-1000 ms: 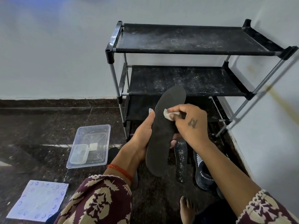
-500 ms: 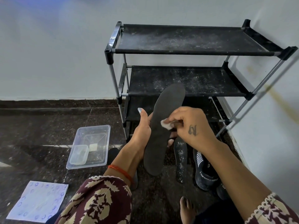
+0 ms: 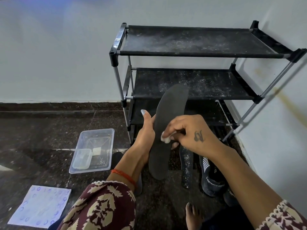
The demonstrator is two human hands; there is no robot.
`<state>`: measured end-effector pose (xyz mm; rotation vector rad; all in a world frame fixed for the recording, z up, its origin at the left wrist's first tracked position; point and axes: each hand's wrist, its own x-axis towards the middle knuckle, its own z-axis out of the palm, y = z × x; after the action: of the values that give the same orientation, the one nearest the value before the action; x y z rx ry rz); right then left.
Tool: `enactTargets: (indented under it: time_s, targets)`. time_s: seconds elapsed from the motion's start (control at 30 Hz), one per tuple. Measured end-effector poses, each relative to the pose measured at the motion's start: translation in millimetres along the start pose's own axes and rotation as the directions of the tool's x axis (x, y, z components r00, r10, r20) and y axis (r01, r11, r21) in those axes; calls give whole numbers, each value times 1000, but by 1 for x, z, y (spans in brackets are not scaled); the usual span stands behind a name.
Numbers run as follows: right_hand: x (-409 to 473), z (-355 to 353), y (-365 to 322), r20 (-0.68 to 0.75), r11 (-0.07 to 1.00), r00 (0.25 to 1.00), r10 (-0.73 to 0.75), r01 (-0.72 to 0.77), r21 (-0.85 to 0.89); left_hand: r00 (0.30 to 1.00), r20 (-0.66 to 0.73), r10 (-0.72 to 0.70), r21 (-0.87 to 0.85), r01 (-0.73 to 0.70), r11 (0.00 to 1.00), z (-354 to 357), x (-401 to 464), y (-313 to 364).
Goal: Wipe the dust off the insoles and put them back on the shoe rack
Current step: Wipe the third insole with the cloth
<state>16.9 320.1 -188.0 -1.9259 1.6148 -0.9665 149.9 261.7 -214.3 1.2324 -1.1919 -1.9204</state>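
Note:
My left hand holds a dark grey insole upright from behind, fingers wrapped round its left edge, in front of the black shoe rack. My right hand pinches a small white wad of cloth against the insole's middle. A second, dusty insole lies on the floor just right of the held one. Another insole is partly hidden under my left forearm.
A clear plastic tub holding a smaller container sits on the dark floor to the left. A patterned blue cloth lies at bottom left. A dark sport shoe stands by the right wall. My bare foot is at the bottom.
My right hand has slid the white wad down the insole from its upper part to its middle. The left hand keeps the insole in about the same place.

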Motion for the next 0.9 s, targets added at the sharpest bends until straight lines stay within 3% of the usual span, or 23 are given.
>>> enactTargets:
  time_s: [0.1,0.17,0.27,0.37,0.5,0.6,0.67,0.77,0.83,0.9]
  targets:
    - [2,-3,15,-189,984,982,16,-49,-169,999,23,-26,-57,27,998,5,-2,4]
    - [5,-1,20,-388,968,921,6,-103,-229,998,30,-55,-93,57,994,9,-5,6]
    - [11,8,15,-559,973,827,55,-171,-156,996,59,-73,-92,78,993,10,-5,1]
    - [14,19,2,-502,989,862,74,-128,-73,998,6,-62,-29,62,998,9,-5,0]
    - [6,14,-13,-134,990,989,65,-47,134,995,-71,-64,-100,56,993,0,-4,6]
    - [1,4,-9,43,989,998,54,-60,137,998,-39,-42,-137,36,990,0,-4,7]
    - [1,-1,-1,-14,997,997,80,-80,14,999,-6,-44,-164,42,986,4,-6,8]
    - [4,-6,13,-277,970,960,48,-111,-217,997,33,-65,-165,70,984,8,-8,8]
    - [7,-4,16,-432,965,899,75,-174,-195,997,45,-62,-149,68,986,8,-7,5]
    - [10,3,14,-490,969,863,124,-211,-126,996,47,-70,-129,76,989,8,-6,2]
